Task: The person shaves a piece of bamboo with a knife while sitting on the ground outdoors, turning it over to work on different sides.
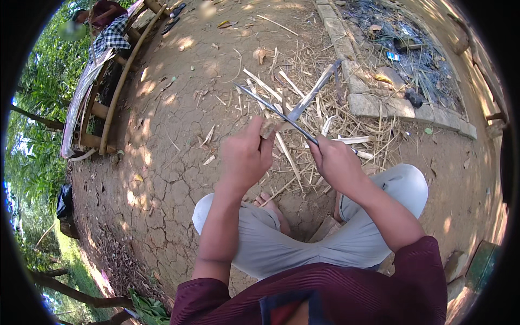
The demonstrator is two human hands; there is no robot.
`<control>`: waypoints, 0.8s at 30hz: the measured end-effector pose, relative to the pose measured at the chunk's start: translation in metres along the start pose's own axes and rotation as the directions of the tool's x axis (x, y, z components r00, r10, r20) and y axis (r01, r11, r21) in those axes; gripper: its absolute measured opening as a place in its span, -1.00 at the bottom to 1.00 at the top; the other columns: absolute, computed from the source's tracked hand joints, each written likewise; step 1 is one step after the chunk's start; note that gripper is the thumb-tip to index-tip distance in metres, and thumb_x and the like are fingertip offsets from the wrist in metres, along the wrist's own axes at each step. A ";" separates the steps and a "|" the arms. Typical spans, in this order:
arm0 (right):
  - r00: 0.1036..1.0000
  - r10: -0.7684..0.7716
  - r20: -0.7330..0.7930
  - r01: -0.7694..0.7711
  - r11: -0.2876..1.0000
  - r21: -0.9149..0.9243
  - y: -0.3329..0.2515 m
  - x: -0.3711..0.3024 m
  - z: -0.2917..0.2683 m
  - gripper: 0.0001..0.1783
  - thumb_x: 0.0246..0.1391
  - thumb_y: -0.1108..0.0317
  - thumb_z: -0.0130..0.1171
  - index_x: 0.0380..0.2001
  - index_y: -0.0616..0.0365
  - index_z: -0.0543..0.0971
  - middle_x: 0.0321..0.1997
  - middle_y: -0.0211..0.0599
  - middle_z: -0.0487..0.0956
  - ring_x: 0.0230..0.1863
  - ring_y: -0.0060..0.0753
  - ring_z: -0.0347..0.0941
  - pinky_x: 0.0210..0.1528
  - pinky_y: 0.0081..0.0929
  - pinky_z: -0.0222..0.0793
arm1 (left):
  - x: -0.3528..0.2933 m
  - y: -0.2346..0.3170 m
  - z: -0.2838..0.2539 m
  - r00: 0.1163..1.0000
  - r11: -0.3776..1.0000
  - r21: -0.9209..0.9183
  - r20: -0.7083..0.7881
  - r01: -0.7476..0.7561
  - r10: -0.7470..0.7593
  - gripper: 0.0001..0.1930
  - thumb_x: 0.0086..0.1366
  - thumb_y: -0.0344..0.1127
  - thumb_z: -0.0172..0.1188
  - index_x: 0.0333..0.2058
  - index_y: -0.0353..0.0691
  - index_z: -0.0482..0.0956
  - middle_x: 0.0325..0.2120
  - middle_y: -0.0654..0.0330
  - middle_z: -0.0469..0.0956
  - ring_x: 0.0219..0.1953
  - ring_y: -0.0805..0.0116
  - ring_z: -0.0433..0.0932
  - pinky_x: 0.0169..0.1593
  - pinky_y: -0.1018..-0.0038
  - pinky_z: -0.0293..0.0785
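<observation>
My left hand [246, 151] is closed around the wooden handle of a machete [313, 95]. Its broad grey blade points away to the far right, over a pile of split wood strips [287, 146]. In my right hand [338, 165] is a long, thin, dark metal rod [264, 102], which looks like a file. The rod slants to the far left and crosses the machete close to its handle. Whether the two metals touch there I cannot tell. Both hands are held in front of my bent knees.
Pale shavings [374, 132] litter the cracked dirt ground. A brick border [379, 105] encloses ash and rubbish at the far right. At the far left, a person in a checked cloth [116, 33] sits by a bamboo bench [122, 81]. My bare foot [269, 204] rests near the strips.
</observation>
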State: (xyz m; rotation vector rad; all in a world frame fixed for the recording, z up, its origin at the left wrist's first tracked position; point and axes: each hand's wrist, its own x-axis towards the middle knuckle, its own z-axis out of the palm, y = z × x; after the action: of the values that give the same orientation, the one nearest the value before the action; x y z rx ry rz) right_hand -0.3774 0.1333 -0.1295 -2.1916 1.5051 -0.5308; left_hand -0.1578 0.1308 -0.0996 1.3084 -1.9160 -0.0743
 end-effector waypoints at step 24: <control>0.949 -0.102 -0.299 0.206 0.916 0.343 -0.035 -0.011 -0.020 -0.63 0.38 0.16 0.04 -0.32 0.30 0.53 -0.63 0.05 0.54 -0.50 0.16 0.56 -0.45 -0.02 0.44 | 0.002 0.006 0.004 0.999 0.999 0.032 0.038 0.023 -0.024 -0.82 0.23 -0.44 0.31 -0.35 -0.27 0.44 -0.74 0.10 0.41 -0.75 0.10 0.43 -0.65 0.26 0.25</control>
State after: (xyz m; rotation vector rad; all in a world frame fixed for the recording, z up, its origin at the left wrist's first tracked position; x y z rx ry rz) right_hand -0.3645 0.1525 -0.0945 -2.0036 1.2329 -1.1185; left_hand -0.1648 0.1302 -0.0982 1.3593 -1.9413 -0.0820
